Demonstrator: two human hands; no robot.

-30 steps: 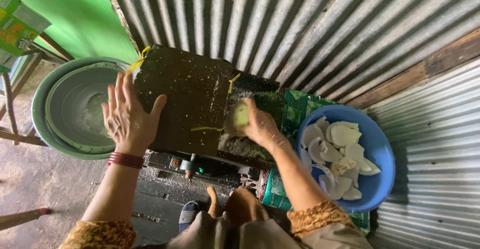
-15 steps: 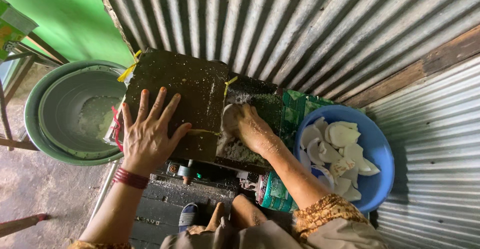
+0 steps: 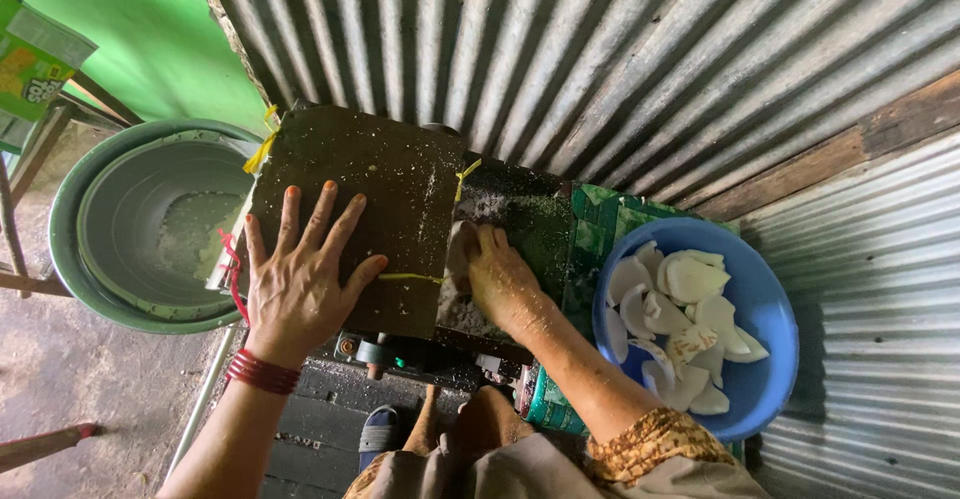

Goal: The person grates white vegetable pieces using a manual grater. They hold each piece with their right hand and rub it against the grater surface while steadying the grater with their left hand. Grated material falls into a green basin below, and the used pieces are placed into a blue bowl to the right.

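My left hand (image 3: 300,274) lies flat, fingers spread, on the dark flat cover (image 3: 370,174) of a grating machine speckled with white shreds. My right hand (image 3: 500,279) presses a pale coconut piece (image 3: 458,249) down into the machine's opening beside the cover; most of the piece is hidden under my fingers. A blue bowl (image 3: 770,299) at the right holds several white coconut pieces (image 3: 680,319). A large green basin (image 3: 90,209) with a grey metal bowl (image 3: 150,229) inside sits at the left, holding a little white grated shred.
Corrugated metal sheets (image 3: 600,49) wall the back and right. A green wall (image 3: 130,29) and a wooden stand (image 3: 40,139) with a green box are at the far left. My foot in a sandal (image 3: 380,434) rests below the machine.
My left hand slid down and right across the cover. My right hand pushed the coconut piece lower into the opening. The view shifted slightly.
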